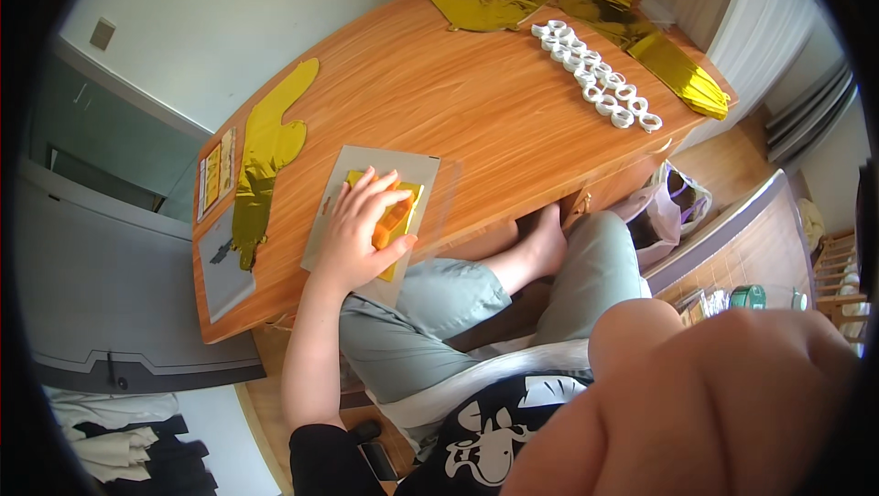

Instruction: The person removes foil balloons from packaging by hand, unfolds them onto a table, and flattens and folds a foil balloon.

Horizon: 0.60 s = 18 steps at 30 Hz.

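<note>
Closest to my camera, the right hand (723, 395) fills the lower right corner, blurred, knuckles bent; I can't tell whether its fingers hold anything. If it drifts further inward, I could lose sight of the work.

Beyond it, the left hand (355, 226) lies palm down, fingers spread and gently arched, over the folded gold foil piece (399, 212). That piece rests on the grey flat sleeve (417, 166) at the near edge of the wooden table (394, 84). The sleeve's near corner seems to reach past that edge over the lap, so a careless drag or a lifted palm could let both slide down. Pressing hard might crease the foil, and only one hand steadies it.

To the left, the flat gold foil balloon (265, 143) could be swept aside by a stray elbow. Farther right, the small white ring-shaped rolls (595, 75) might scatter if the table is bumped, and the gold foil strip (679, 75) beside them, lying close to the table's end, could slip off.
</note>
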Tool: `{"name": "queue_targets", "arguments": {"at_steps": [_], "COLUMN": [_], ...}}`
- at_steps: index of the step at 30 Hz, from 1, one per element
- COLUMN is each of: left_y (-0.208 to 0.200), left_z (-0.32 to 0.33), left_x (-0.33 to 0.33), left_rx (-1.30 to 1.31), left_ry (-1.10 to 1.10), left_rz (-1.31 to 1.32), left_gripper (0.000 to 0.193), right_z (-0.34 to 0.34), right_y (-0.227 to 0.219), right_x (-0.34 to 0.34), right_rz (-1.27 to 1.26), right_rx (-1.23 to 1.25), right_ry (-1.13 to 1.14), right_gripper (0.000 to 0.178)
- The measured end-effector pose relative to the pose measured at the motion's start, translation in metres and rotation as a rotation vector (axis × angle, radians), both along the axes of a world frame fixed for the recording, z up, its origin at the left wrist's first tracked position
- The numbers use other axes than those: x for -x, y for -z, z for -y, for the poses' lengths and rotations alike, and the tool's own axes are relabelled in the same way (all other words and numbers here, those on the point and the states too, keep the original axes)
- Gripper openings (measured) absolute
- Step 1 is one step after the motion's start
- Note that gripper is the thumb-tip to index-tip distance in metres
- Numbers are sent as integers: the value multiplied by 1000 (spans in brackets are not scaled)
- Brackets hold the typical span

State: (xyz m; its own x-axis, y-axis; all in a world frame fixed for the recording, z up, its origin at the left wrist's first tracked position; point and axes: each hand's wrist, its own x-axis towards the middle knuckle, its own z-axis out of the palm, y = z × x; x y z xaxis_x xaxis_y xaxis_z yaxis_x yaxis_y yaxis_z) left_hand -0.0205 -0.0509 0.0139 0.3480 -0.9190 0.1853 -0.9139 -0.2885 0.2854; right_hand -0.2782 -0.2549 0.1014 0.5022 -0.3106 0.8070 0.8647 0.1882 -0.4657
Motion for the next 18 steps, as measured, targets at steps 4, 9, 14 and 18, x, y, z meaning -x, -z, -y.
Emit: {"name": "queue_targets", "arguments": {"at_steps": [4, 9, 14, 18], "left_y": [1, 2, 2, -1], "left_z": [-1, 2, 5, 0], "left_x": [2, 3, 1, -1], "left_rx": [9, -3, 14, -4], "left_ry": [1, -1, 2, 1], "left_rz": [-6, 15, -2, 31], "left_gripper": [53, 53, 53, 53], "right_z": [-3, -3, -13, -9], "right_y": [1, 1, -2, -6], "right_x": [15, 20, 24, 28], "right_rz": [-31, -14, -18, 3], "right_rx": [-10, -3, -12, 27], "right_ry": [8, 12, 20, 31], "right_gripper": [27, 27, 27, 27]}}
